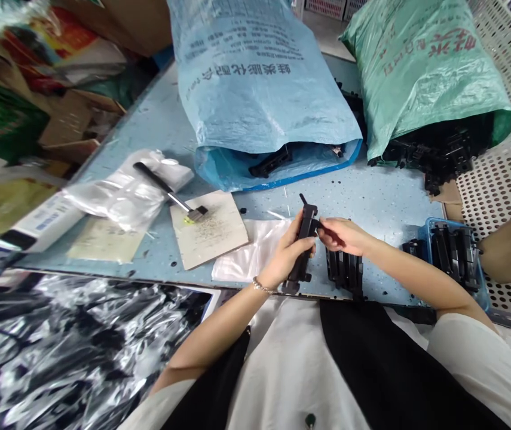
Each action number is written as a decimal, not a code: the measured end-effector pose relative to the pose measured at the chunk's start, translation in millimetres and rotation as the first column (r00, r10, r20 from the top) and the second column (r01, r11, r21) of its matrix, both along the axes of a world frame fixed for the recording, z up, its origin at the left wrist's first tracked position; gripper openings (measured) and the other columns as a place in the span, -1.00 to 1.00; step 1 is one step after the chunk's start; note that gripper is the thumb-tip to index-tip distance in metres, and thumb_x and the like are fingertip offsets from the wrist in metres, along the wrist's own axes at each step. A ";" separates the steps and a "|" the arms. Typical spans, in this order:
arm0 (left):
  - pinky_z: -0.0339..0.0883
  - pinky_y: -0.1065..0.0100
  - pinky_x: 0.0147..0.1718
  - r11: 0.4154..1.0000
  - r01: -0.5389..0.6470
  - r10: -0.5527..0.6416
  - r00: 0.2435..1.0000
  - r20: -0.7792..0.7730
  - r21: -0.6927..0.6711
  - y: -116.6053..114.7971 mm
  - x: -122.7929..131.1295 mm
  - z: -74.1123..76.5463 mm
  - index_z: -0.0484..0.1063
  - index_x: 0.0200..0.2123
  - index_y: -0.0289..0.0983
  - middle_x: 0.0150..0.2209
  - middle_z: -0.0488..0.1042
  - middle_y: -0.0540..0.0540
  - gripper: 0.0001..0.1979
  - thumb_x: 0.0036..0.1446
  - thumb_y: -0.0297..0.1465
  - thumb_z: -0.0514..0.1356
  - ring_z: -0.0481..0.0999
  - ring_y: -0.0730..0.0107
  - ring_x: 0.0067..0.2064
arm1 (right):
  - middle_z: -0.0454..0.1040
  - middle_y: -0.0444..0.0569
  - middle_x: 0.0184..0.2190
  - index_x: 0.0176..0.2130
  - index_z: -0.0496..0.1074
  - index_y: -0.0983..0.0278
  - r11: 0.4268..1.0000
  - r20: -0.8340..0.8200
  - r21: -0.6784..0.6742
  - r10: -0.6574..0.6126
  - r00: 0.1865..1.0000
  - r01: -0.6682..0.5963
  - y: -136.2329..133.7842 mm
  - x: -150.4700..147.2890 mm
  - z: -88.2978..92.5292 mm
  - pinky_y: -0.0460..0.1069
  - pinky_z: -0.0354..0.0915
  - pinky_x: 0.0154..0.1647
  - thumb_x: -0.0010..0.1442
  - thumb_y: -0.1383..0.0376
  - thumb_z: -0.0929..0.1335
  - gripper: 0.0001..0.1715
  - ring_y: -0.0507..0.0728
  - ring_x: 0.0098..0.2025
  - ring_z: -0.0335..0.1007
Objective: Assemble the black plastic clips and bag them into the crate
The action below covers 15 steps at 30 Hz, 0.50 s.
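Note:
My left hand (290, 251) is wrapped round a long black plastic part (302, 254) and holds it tilted over the front edge of the bench. At the upper end of that part, my right hand (342, 235) has its fingers pinched together against its side; whatever small piece they grip is hidden. Beneath my right hand, several similar black parts (345, 272) lie side by side on the bench. A flat white plastic bag (250, 248) lies just left of my left hand.
A blue sack (259, 77) and a green sack (425, 71) with black parts stand behind. A brush (165, 185) rests on a pale board (205, 239) at left. At right is a blue basket (479, 286) of black parts. Bagged items (80, 352) fill the lower left.

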State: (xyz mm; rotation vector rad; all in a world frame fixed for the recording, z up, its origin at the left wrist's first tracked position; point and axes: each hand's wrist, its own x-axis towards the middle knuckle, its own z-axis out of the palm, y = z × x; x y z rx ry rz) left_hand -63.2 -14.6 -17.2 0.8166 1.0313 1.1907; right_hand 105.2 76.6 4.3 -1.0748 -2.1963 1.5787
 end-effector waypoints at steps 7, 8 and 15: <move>0.40 0.35 -0.36 0.999 0.038 -0.034 0.993 0.116 -0.034 2.9 -3.5 1.7 0.03 0.45 -0.13 -0.25 0.49 0.01 -0.11 0.10 -0.26 0.29 0.50 0.41 -0.38 | 0.31 -0.06 -0.45 -0.39 0.28 0.20 0.958 -0.020 0.287 -0.011 1.000 0.017 6.5 3.6 7.7 0.00 0.25 -0.38 0.32 -0.23 0.25 -0.41 0.12 -0.36 0.27; 0.40 0.35 -0.35 0.999 0.032 -0.030 0.996 0.089 -0.017 2.7 -2.0 1.9 0.01 0.45 -0.12 -0.26 0.49 0.02 -0.11 0.10 -0.27 0.29 0.49 0.42 -0.38 | 0.27 -0.11 -0.50 -0.40 0.28 0.20 0.982 -0.046 0.186 -0.031 0.998 0.039 5.8 2.4 6.5 -0.01 0.21 -0.44 0.34 -0.24 0.19 -0.38 0.09 -0.43 0.22; 0.43 0.33 -0.33 0.997 0.034 -0.028 0.996 0.083 -0.065 4.4 -7.0 -2.3 0.03 0.45 -0.12 -0.32 0.51 0.04 -0.14 0.12 -0.26 0.26 0.51 0.40 -0.40 | 0.41 -0.09 -0.43 -0.30 0.35 0.22 0.953 0.180 0.293 0.021 0.983 -0.074 13.0 13.8 7.0 -0.01 0.24 -0.34 0.39 -0.11 0.23 -0.51 0.10 -0.37 0.34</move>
